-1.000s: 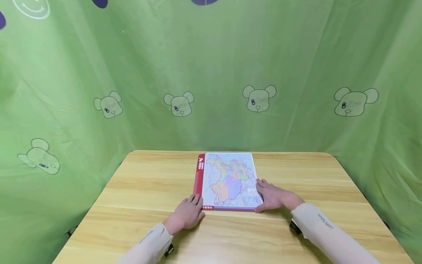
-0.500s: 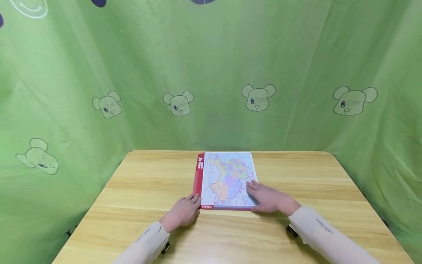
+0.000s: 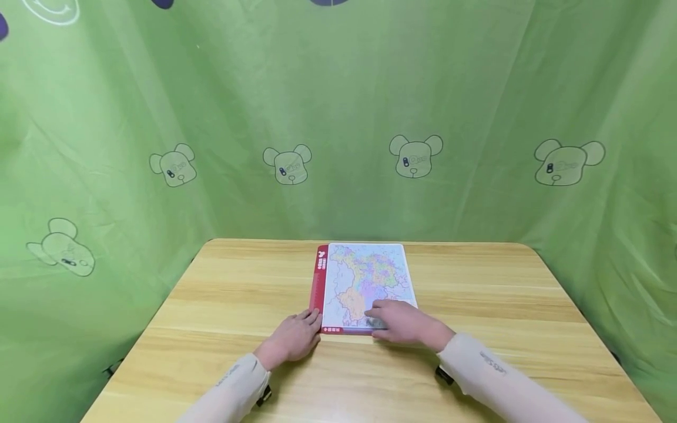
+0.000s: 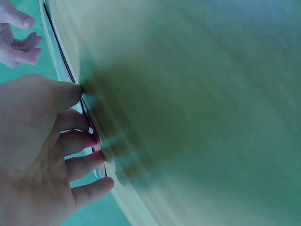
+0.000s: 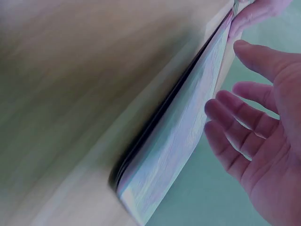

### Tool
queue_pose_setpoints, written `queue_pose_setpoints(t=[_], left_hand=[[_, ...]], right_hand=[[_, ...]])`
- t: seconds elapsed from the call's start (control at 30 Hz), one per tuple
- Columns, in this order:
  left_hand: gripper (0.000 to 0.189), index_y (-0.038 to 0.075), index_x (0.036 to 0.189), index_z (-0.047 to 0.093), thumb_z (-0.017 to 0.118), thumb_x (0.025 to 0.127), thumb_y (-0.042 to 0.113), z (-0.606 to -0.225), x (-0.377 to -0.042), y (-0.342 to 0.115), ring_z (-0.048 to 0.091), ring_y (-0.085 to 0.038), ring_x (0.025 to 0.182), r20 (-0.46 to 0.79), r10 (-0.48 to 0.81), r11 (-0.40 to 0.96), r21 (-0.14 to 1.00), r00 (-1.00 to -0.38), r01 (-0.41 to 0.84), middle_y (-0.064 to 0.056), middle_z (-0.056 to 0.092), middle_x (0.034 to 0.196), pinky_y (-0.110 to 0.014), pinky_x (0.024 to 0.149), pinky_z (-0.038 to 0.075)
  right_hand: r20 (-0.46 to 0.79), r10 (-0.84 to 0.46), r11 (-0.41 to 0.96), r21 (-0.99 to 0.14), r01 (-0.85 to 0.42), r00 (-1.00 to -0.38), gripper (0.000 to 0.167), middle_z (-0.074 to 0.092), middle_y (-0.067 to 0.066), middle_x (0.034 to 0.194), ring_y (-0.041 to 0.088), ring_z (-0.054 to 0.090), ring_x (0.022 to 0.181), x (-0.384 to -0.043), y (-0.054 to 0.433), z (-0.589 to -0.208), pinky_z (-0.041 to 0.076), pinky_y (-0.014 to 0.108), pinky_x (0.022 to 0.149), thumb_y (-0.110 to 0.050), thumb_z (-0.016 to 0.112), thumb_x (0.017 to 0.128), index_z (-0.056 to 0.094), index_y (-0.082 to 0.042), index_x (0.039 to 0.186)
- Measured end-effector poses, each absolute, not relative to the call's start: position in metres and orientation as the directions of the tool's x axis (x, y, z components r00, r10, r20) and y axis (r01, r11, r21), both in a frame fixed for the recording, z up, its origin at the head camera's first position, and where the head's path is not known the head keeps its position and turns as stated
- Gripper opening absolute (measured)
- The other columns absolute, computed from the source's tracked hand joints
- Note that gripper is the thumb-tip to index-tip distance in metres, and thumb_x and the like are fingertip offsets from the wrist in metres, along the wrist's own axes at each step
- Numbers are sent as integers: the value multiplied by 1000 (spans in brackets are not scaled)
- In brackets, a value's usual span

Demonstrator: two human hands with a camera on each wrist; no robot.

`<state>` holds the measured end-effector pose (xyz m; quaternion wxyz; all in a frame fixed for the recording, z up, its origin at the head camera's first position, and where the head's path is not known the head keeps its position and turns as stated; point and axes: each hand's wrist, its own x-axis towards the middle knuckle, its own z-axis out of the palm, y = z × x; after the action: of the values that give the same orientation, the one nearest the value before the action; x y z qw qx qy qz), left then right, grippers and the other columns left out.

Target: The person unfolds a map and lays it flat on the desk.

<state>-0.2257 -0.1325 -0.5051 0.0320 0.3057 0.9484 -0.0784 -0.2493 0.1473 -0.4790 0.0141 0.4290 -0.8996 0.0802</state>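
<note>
The map board [image 3: 365,279] lies flat just ahead of my hands, its red strip [image 3: 317,285] running away from my left fingers. My left hand [image 3: 294,336] rests palm down at the near left corner, relaxed, fingertips touching the edge but gripping nothing, while my right hand [image 3: 404,321] hovers over the near right part, thumb apart from the loosely bent fingers, holding nothing. Behind them my forearms angle inward above the counter [image 3: 238,305] in pale sleeves [image 3: 230,390], a green curtain [image 3: 338,100] hanging beyond the board.
</note>
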Motion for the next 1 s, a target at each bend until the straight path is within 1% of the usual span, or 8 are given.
queue_pose_setpoints(t=[0.13, 0.27, 0.37, 0.5, 0.7, 0.83, 1.0], left_hand=[[54, 3, 143, 39, 42, 100, 36, -507, -226, -132, 36, -29, 134, -114, 571, 805, -121, -813, 581, -12, 36, 148, -43, 106, 36], [56, 1, 144, 36, 40, 101, 36, -507, -226, -132, 33, -31, 135, -125, 558, 816, -96, -821, 569, -14, 34, 149, -42, 108, 33], [58, 0, 144, 35, 39, 101, 37, -507, -226, -131, 31, -31, 136, -135, 556, 819, -76, -820, 569, -16, 32, 149, -41, 109, 31], [60, -1, 144, 35, 39, 101, 40, -509, -226, -131, 30, -32, 136, -143, 557, 820, -55, -818, 569, -17, 32, 149, -40, 109, 31], [61, 0, 145, 35, 38, 101, 42, -510, -225, -131, 30, -31, 137, -153, 550, 824, -64, -821, 563, -16, 32, 150, -39, 109, 31], [61, 1, 145, 35, 39, 100, 42, -509, -226, -131, 30, -30, 137, -152, 547, 825, -71, -823, 561, -15, 32, 150, -38, 109, 32], [61, 1, 145, 35, 39, 100, 42, -509, -226, -130, 31, -30, 136, -151, 547, 823, -83, -824, 562, -15, 33, 149, -38, 109, 31]], right_hand=[[96, -787, 594, -151, -790, -609, 34, 60, -1, 88, 7, 53, 72, -251, 131, -480, 51, 28, 68, -31, 71, 84, 68, -6, 107], [81, -789, 591, -171, -789, -609, 31, 57, -4, 83, 5, 46, 65, -255, 116, -481, 48, 25, 63, -32, 71, 84, 69, -8, 103], [77, -788, 595, -162, -788, -611, 28, 55, -4, 81, 6, 45, 64, -258, 106, -484, 47, 24, 61, -32, 72, 83, 69, -10, 99], [78, -798, 584, -141, -799, -597, 25, 53, -5, 79, 6, 44, 63, -261, 95, -487, 46, 24, 61, -32, 74, 82, 69, -11, 94], [60, -795, 593, -133, -794, -604, 20, 49, -8, 76, 7, 44, 63, -263, 80, -488, 45, 23, 61, -31, 74, 82, 68, -13, 88], [46, -794, 597, -120, -793, -606, 15, 46, -10, 72, 7, 43, 60, -266, 73, -492, 42, 21, 58, -28, 73, 82, 66, -15, 83], [64, -808, 579, -93, -810, -585, 14, 44, -10, 69, 7, 41, 58, -267, 66, -494, 41, 21, 55, -24, 72, 83, 63, -16, 78]])
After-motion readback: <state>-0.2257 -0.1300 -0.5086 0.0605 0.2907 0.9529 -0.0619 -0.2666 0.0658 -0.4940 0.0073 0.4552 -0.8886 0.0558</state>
